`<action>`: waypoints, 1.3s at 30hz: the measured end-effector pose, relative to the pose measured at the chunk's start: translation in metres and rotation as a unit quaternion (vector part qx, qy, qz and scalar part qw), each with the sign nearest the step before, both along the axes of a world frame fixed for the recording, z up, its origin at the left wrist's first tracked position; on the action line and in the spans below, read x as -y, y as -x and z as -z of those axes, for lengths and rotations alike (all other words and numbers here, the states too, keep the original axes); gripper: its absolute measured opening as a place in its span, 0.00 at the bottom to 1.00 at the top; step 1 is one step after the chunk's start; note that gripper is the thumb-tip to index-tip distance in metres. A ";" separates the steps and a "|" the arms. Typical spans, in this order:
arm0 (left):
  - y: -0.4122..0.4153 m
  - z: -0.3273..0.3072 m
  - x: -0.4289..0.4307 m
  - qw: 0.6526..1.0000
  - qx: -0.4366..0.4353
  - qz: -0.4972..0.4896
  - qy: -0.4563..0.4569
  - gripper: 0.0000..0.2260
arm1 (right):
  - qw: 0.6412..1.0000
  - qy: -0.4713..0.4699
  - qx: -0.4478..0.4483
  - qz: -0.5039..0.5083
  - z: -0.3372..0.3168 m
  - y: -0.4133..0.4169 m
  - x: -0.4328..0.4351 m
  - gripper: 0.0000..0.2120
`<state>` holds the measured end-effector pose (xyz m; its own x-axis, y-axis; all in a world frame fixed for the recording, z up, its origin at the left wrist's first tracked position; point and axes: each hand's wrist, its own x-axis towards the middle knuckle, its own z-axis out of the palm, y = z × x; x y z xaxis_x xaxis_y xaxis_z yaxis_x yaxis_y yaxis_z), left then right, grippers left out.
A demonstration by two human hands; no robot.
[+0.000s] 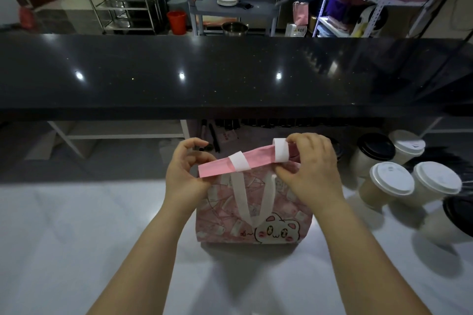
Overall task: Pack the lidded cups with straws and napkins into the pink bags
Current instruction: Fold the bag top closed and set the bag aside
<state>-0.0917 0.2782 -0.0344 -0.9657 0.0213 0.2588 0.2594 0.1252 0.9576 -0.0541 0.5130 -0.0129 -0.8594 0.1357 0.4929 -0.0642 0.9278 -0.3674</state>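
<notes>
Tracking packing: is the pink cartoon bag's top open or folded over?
Folded over: on the pink cartoon-printed bag, left hand and right hand pinch a flat top strip.

No readable text anywhere. The pink bag (222,217) has only a cartoon face print. The yellow label (299,30) on the white box (291,28) is too small.

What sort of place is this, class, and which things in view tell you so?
Probably a café or drinks shop's packing counter: lidded paper takeaway cups beside a pink cartoon-printed bag on the white worktop, a glossy black raised counter, and a grey trolley of stacked white plates beyond.
</notes>
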 end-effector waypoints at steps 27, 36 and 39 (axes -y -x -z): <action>-0.001 -0.002 0.014 0.999 0.023 -0.022 0.013 0.24 | 0.897 0.375 0.152 -0.179 -0.058 0.015 -0.016 0.07; -0.008 -0.006 0.015 1.000 0.018 -0.019 0.006 0.26 | 0.886 0.352 0.190 -0.232 -0.076 0.010 -0.025 0.20; -0.009 -0.006 0.015 1.000 0.022 -0.014 0.000 0.25 | 0.890 0.377 0.159 -0.198 -0.066 0.009 -0.032 0.20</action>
<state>-0.0826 0.2632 -0.0283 -0.9764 -0.0066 0.2161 0.2133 0.1316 0.9681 -0.0629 0.5447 0.0528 -0.9935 -0.0206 0.1123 -0.1126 0.3366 -0.9349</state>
